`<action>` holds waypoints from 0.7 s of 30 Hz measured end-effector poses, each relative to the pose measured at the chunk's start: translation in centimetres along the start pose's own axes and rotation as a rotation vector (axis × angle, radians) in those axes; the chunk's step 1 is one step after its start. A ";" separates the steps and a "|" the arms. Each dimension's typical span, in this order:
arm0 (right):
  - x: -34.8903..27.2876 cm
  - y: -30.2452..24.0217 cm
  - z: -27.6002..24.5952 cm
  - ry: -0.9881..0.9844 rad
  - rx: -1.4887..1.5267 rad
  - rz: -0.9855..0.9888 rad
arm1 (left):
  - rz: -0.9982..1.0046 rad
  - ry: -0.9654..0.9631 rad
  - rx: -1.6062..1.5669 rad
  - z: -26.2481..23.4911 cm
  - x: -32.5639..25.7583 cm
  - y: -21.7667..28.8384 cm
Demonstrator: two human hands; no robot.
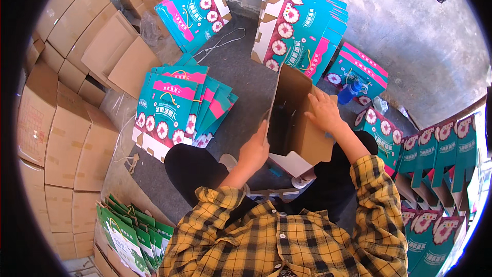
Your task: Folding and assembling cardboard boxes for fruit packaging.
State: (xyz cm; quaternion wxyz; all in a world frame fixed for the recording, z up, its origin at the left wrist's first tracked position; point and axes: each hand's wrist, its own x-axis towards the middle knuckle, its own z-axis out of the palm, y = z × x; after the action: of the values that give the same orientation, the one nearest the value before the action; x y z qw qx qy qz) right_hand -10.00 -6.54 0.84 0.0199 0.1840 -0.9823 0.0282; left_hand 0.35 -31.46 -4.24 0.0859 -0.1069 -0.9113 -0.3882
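Note:
An unfolded gift carton (pixel 302 138) with a plain brown inside stands between my knees, its open top facing me. My left hand (pixel 254 149) is closed on the carton's left wall, fingers largely hidden behind the edge. Over the right wall lies my right hand (pixel 325 111), its fingers bent across the upper edge and gripping it. A pale flap sticks out at the carton's near side. Left of the carton, several flat teal-and-pink cartons (pixel 166 102) lie in a fanned pile on the dark floor covering.
More flat cartons (pixel 302 25) lean at the far wall, with another stack (pixel 195 13) to their left. A blue bottle (pixel 350 92) stands right of my right hand. Opened teal cartons (pixel 435 154) are ranked at right; brown boxes (pixel 66 128) pile high at left. Green bags (pixel 128 236) sit lower left.

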 end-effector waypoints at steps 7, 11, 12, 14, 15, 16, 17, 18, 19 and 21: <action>3.6 1.6 1.2 0.127 -0.145 0.056 | -0.192 -0.360 0.284 -2.9 0.0 1.9; 5.6 0.7 2.2 0.048 -0.051 0.138 | -0.068 -0.324 0.258 -2.5 -0.7 1.3; 6.0 0.5 2.5 0.069 0.085 0.200 | -0.067 -0.326 0.263 -2.3 -0.9 1.0; 7.2 2.5 3.8 0.098 0.200 0.248 | 0.139 -0.137 0.222 -1.7 -1.0 0.6; 7.7 3.6 4.5 0.126 0.312 0.288 | 0.146 -0.144 0.223 -1.7 -1.1 0.4; 8.3 3.0 3.8 0.080 0.429 0.338 | 0.150 -0.147 0.203 -2.2 -1.5 -0.3; 8.8 4.4 4.5 0.084 0.428 0.348 | 0.182 -0.157 0.169 -2.4 -1.5 -0.3; 9.2 5.9 5.0 0.127 0.514 0.418 | 0.190 -0.163 0.168 -2.4 -1.7 -0.4; 9.6 7.6 5.9 0.168 0.599 0.486 | 0.230 -0.154 0.180 -2.5 -2.0 -0.6; 10.1 9.4 6.9 0.153 0.622 0.519 | 0.262 -0.145 0.196 -2.7 -3.0 -0.6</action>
State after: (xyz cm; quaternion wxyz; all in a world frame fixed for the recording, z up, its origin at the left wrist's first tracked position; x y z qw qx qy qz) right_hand -23.00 -1.83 -6.03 0.0283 -0.0750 -0.9364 0.3417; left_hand 3.30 -34.22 -3.58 0.0798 -0.2437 -0.9269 -0.2742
